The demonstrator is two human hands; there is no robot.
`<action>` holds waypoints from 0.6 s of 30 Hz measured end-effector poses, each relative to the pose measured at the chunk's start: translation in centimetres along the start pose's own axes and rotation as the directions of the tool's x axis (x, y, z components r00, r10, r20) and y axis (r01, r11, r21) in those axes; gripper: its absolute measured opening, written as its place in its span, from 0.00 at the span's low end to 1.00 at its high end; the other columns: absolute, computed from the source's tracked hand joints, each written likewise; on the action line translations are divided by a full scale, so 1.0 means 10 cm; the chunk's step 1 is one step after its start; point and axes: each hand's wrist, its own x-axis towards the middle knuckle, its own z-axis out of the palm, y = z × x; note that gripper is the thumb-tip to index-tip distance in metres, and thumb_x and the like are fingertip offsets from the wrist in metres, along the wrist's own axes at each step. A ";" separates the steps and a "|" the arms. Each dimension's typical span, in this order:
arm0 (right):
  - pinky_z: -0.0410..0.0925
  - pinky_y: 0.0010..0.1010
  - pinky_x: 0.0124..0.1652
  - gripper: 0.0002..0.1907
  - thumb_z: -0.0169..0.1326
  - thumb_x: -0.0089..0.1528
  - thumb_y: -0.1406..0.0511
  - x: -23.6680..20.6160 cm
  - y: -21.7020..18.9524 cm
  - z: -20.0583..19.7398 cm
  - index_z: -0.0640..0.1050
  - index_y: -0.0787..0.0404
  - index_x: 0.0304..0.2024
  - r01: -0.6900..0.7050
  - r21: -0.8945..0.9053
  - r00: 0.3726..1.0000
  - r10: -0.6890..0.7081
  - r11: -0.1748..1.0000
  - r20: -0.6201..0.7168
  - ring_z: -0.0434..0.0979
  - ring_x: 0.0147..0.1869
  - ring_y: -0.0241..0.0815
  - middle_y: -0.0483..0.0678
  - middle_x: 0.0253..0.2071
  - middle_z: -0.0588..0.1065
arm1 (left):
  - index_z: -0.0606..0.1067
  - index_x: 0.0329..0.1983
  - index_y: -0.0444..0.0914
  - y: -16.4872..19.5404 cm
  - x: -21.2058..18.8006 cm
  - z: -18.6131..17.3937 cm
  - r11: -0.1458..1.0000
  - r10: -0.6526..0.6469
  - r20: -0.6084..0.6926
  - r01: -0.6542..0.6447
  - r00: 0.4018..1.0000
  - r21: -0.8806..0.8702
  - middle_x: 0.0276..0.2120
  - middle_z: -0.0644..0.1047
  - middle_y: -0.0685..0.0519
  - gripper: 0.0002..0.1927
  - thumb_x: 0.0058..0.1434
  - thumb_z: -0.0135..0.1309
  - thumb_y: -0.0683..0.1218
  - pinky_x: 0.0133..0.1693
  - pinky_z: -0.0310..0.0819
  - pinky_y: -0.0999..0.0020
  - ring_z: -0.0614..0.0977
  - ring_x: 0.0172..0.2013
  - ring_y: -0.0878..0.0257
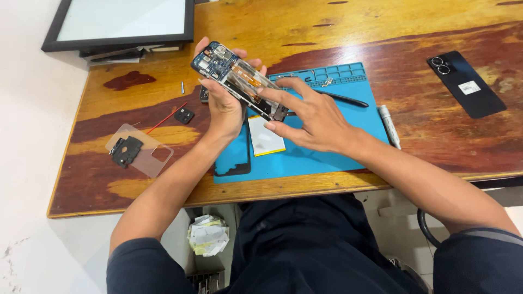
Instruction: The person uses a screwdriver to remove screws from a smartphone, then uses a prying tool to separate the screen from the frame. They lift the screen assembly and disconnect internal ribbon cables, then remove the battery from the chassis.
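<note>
Wooden table [381, 49] carries one blue repair mat [348, 147], centre frame. One opened phone chassis [239, 81], boards exposed, is held above the mat, upper centre. Left hand [223, 106] is closed round its edges; right hand [313, 117] pinches its lower end. Judged light, stiff, fragile: best gripped by the frame rim. One black back cover [466, 84] at right, one battery [265, 136], one pen [389, 125].

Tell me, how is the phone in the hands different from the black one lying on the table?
The opened phone shows its blue circuit board and inner parts; the black phone is closed, showing its smooth back with two camera rings. The opened phone is held tilted above the blue mat by the left hand and right hand; the black phone lies flat, untouched. Both are long rectangles.
</note>
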 end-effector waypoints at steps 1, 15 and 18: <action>0.73 0.41 0.45 0.30 0.62 0.64 0.55 0.00 0.01 -0.01 0.71 0.51 0.66 -0.010 0.014 1.000 0.010 1.000 -0.001 0.78 0.52 0.56 0.58 0.58 0.72 | 0.45 0.76 0.56 0.00 0.02 0.01 1.000 0.013 0.001 -0.013 1.000 0.004 0.60 0.68 0.46 0.45 0.63 0.46 0.74 0.65 0.78 0.41 0.78 0.59 0.50; 0.74 0.42 0.34 0.27 0.63 0.66 0.56 -0.10 0.32 -0.03 0.71 0.42 0.66 0.023 -0.203 0.998 -0.035 0.979 -0.056 0.80 0.40 0.56 0.60 0.65 0.66 | 0.44 0.77 0.60 0.42 0.17 0.12 0.887 -0.379 0.093 0.390 0.921 -0.246 0.73 0.62 0.39 0.26 0.78 0.27 0.58 0.61 0.79 0.38 0.73 0.67 0.43; 0.73 0.42 0.32 0.31 0.62 0.66 0.55 -0.08 0.32 -0.02 0.67 0.48 0.68 0.039 -0.182 0.997 -0.051 0.982 -0.065 0.80 0.40 0.56 0.60 0.65 0.66 | 0.43 0.79 0.61 0.45 0.18 0.11 0.880 -0.369 0.152 0.397 0.917 -0.260 0.74 0.61 0.38 0.26 0.79 0.26 0.55 0.60 0.76 0.38 0.73 0.68 0.41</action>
